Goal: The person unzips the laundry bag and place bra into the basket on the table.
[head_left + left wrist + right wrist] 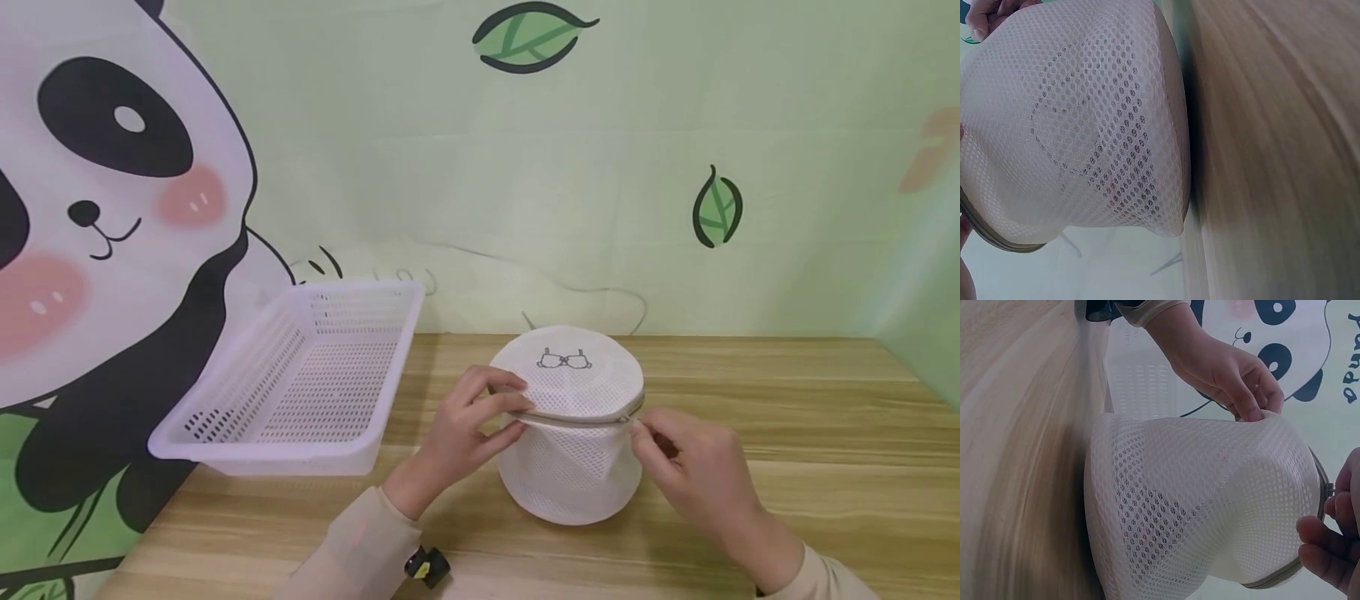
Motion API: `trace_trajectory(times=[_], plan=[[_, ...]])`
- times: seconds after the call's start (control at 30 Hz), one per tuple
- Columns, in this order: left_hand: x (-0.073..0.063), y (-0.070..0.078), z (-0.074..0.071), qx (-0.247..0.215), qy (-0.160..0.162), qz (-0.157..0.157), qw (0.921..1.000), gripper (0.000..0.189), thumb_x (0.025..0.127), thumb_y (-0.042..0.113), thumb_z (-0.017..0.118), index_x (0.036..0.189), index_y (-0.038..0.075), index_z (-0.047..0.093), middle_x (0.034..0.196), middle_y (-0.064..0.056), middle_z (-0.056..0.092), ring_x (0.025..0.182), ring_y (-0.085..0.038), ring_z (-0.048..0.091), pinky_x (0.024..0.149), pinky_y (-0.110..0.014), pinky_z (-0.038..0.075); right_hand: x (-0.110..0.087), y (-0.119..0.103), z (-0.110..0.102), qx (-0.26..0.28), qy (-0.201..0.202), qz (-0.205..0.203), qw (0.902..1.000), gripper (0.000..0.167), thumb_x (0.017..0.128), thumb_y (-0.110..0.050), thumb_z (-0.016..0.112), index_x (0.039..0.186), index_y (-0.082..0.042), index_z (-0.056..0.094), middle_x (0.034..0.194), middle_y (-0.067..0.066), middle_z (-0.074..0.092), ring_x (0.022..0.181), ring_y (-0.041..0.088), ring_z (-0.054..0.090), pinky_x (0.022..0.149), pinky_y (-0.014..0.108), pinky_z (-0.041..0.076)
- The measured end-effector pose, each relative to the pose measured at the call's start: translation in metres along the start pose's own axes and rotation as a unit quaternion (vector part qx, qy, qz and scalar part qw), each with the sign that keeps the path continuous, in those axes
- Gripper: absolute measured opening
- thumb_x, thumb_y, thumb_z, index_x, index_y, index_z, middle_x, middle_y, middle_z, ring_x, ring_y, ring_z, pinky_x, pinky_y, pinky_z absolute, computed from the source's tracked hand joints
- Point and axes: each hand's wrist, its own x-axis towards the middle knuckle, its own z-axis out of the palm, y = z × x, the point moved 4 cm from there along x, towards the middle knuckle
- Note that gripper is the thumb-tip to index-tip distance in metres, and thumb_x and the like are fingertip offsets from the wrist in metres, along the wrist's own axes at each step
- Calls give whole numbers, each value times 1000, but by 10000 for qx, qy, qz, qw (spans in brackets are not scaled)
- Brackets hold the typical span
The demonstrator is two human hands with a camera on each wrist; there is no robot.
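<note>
A white, round mesh laundry bag [570,475] stands upright on the table, a small bra drawing on its lid [566,392]. A grey zipper [570,421] runs around the lid's edge. My left hand [476,421] pinches the bag's left rim, its thumb below the zipper and fingers above. At the right front, my right hand [693,467] pinches the zipper pull; the slider [1330,489] shows at the fingertips in the right wrist view. Through the mesh [1104,125] in the left wrist view I cannot tell whether anything lies inside.
A white plastic basket [375,450] with perforated walls stands to the left of the bag. A small black object with a yellow mark [427,567] is beside the left sleeve. Behind the wooden table [825,467] hangs a green panda-print cloth [375,167].
</note>
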Motion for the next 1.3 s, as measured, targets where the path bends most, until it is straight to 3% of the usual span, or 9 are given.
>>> trace_trajectory(times=[0.43,0.93,1.3], plan=[[0,0,-2,8,-32,11,10000,9,86,17,71,92,12,67,107,-9,61,93,-19,59,79,-26,52,0,1,0,28,-42,39,10000,24,74,-5,61,60,-19,48,56,-15,41,54,-7,34,46,9,29],[-1,-4,-5,89,-106,-91,9999,20,74,5,76,91,10,67,105,-10,63,91,-20,60,79,-28,54,2,3,-1,110,-176,157,9997,28,76,-3,62,59,-19,46,55,-14,40,54,-7,34,46,9,31],[-2,-9,-8,43,-91,-184,9998,23,73,3,77,93,9,67,106,-11,62,93,-22,61,80,-31,55,2,5,-2,45,-270,262,9993,22,75,-1,62,62,-17,55,57,-13,46,55,-7,37,47,8,34]])
